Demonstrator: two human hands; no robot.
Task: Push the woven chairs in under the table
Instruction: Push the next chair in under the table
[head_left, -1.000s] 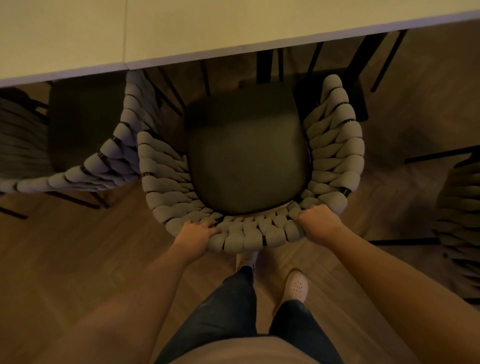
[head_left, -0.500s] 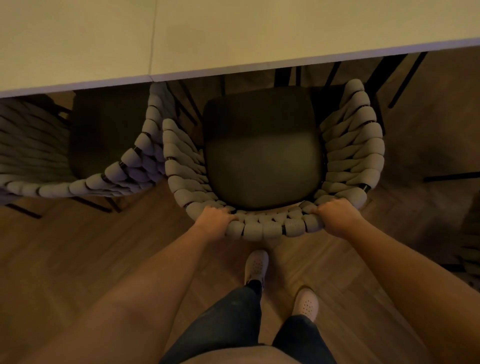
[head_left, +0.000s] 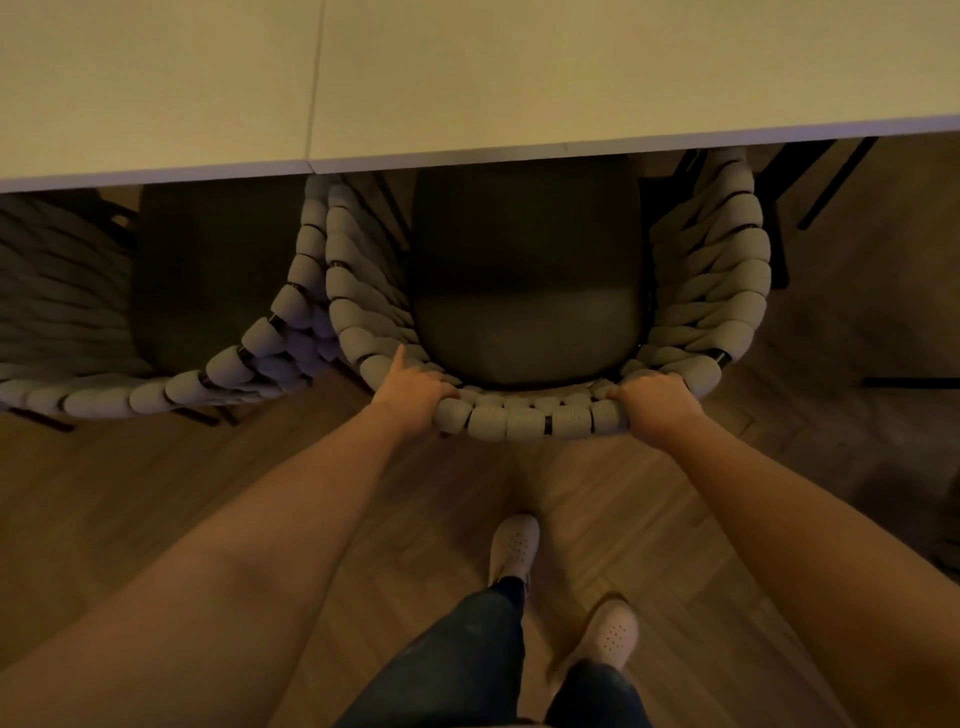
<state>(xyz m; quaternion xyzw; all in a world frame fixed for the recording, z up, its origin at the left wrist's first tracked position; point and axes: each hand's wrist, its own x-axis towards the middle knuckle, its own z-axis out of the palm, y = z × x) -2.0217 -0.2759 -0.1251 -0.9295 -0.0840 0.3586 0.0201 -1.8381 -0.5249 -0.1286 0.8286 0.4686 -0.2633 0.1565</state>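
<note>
Left hand (head_left: 415, 387) and right hand (head_left: 654, 400) grip woven chair (head_left: 530, 420) — seat partly under table (head_left: 519, 78)

The forearms (head_left: 291, 519) are bare. At the lower centre of the frame, dark blue trousers (head_left: 457, 665) cover both legs, above pale shoes (head_left: 514, 545) with small round perforations across the toes.
</note>
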